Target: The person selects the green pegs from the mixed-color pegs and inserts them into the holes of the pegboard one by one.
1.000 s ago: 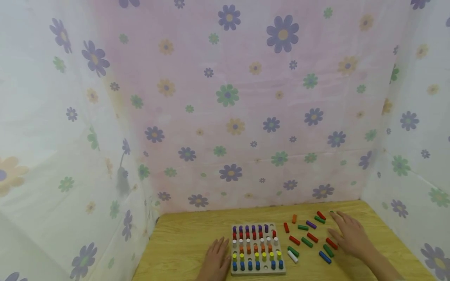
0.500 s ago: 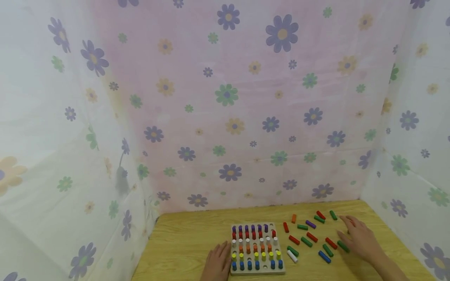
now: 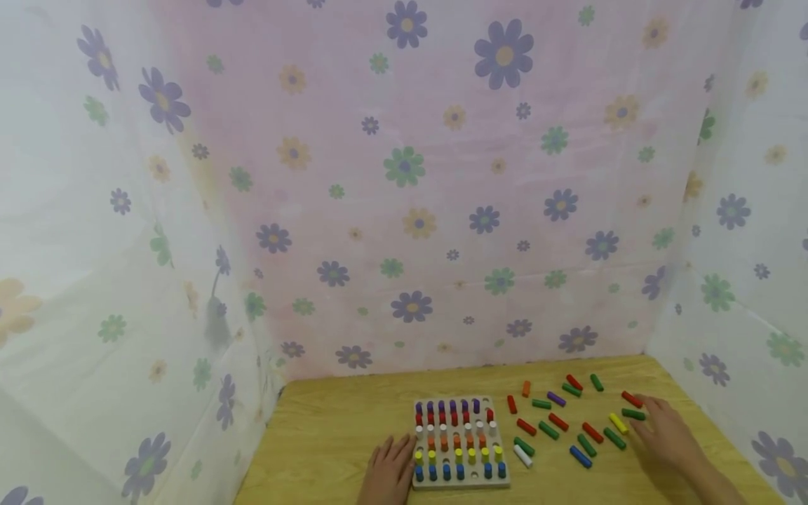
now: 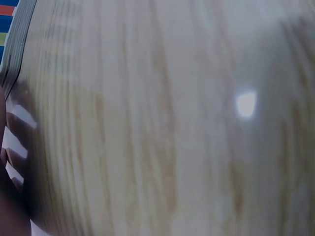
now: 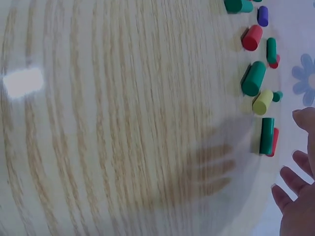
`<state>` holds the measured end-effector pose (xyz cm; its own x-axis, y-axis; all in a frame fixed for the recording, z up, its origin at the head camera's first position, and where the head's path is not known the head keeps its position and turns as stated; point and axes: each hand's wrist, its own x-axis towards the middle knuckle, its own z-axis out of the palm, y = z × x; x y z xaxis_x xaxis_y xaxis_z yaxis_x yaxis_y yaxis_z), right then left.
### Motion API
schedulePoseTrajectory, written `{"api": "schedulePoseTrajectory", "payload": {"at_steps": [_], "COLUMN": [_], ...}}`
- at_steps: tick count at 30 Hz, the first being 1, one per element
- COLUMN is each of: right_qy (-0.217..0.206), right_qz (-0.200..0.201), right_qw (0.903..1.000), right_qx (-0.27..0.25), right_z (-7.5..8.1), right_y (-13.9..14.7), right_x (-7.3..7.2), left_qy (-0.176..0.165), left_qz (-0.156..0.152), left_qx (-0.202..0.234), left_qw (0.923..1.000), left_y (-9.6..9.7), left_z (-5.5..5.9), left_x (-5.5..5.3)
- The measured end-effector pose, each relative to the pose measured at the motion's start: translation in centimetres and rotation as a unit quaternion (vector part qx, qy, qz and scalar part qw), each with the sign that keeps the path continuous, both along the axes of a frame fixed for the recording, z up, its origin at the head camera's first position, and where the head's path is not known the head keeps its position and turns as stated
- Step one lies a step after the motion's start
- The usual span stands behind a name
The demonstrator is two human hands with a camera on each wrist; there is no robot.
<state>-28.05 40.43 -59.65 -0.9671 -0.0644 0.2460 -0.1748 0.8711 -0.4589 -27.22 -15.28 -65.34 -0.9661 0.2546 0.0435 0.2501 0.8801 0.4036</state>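
A pale pegboard [image 3: 463,484] with rows of purple, red, white, orange, yellow and blue pegs lies on the table. My left hand [image 3: 388,471] rests on the table along its left side, fingertips right at the board's edge. In the left wrist view, the fingers of this hand and a corner of the board show only at the left border. Over the right part of the table, my right hand [image 3: 670,438] has its fingers spread and holds nothing. Closest to its fingertips are a green peg [image 3: 633,414], a red peg [image 3: 632,399] and a yellow peg [image 3: 618,423].
Several loose pegs are scattered between the board and my right hand, among them a blue peg [image 3: 581,456], a white peg [image 3: 522,456], a purple peg [image 3: 556,398] and an orange peg [image 3: 527,388]. A flowered cloth [image 3: 442,245] closes off the table's back and sides.
My right hand has drawn away to the right, uncovering a yellow, a red and several green pegs. The left hand stays beside the board; the head view has tilted slightly.
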Motion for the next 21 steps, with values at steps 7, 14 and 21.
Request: {"api": "schedulePoseTrajectory", "payload": {"at_steps": [7, 14, 21], "right_qy": [-0.047, -0.088, -0.082], "right_qz": [-0.013, -0.022, -0.044], "right_qw": [0.9968, 0.9926, 0.9946], "right_qx": [-0.063, -0.081, -0.047], "right_z": [-0.4, -0.9, -1.9], "right_y": [0.6, 0.9, 1.0], "right_x": [0.1, -0.4, -1.0], "left_qy": [0.016, 0.028, 0.022], "left_qz": [-0.004, -0.017, -0.029], "left_qx": [-0.017, -0.028, -0.023], "left_qw": [0.9997, 0.9991, 0.9991], "left_y": [-0.3, -0.8, -0.9], "left_z": [-0.3, -0.5, -0.6], "left_x": [0.1, 0.3, 0.2]}}
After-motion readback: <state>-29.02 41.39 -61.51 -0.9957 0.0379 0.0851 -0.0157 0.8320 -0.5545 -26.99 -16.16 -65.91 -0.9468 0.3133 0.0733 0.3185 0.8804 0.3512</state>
